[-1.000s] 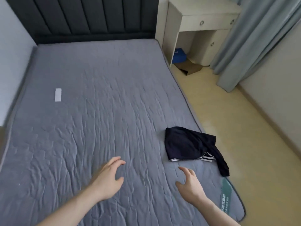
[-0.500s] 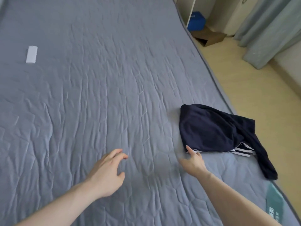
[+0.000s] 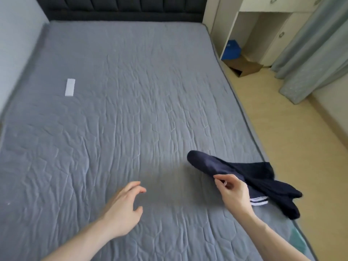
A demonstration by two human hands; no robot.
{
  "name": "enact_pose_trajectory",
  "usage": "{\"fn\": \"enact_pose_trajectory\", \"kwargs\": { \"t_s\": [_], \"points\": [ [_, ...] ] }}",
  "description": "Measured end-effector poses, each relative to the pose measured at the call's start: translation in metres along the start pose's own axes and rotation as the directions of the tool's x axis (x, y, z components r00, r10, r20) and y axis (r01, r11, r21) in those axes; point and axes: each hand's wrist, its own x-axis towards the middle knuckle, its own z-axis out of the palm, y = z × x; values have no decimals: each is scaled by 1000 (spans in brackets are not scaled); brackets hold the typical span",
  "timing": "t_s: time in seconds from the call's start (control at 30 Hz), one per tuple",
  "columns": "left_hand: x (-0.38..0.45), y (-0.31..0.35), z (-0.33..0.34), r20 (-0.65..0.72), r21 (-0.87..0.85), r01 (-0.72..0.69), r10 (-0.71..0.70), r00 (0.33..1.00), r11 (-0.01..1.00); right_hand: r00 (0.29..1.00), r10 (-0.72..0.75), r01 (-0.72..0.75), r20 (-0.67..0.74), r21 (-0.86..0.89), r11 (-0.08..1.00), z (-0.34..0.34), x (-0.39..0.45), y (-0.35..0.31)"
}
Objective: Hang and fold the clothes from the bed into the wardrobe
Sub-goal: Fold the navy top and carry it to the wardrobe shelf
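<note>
Two bare hands over the bed [image 3: 131, 110]. Left hand [image 3: 123, 210] hovered with fingers relaxed and spread, holding nothing. Right hand [image 3: 232, 193] pinched the near edge of one dark navy garment [image 3: 250, 178], soft knit, crumpled, white-striped trim showing, lying near the bed's right edge. Grey quilted cover, creased. One green label [image 3: 297, 240] at the near right corner, writing unreadable; one white rectangular tag [image 3: 70, 87] farther left. Beyond: padded dark headboard [image 3: 124, 8], white desk [image 3: 263, 25], one blue box [image 3: 232, 49], one cardboard box [image 3: 244, 66], pale blue-grey curtain [image 3: 310, 49].

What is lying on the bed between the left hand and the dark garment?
Only bare grey bed cover between left hand and dark garment, per the head view.
</note>
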Motion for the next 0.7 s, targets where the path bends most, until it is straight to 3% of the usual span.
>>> {"fn": "enact_pose_trajectory", "kwargs": {
  "t_s": [0.2,0.3,0.37,0.47,0.63,0.7],
  "points": [
    [-95,51,-111,-24,-81,-21,19,1000,996,977,-100,87,187,77,993,-66,-111,-151],
    [-153,59,-159,57,-224,133,-124,991,965,954,-171,132,247,166,977,-87,-168,-215],
    [-194,57,-183,207,-415,302,-234,950,858,938,-218,150,270,251,956,-97,-205,-255],
    [-257,41,-201,374,-612,393,-186,908,686,906,-314,219,283,323,921,-100,-257,-305],
    [-329,10,-219,276,-929,290,-89,957,230,817,-413,272,403,362,892,-98,-324,-351],
    [-347,5,-231,207,-952,223,-92,974,210,781,-424,276,459,355,893,-97,-343,-359]
  ]
}}
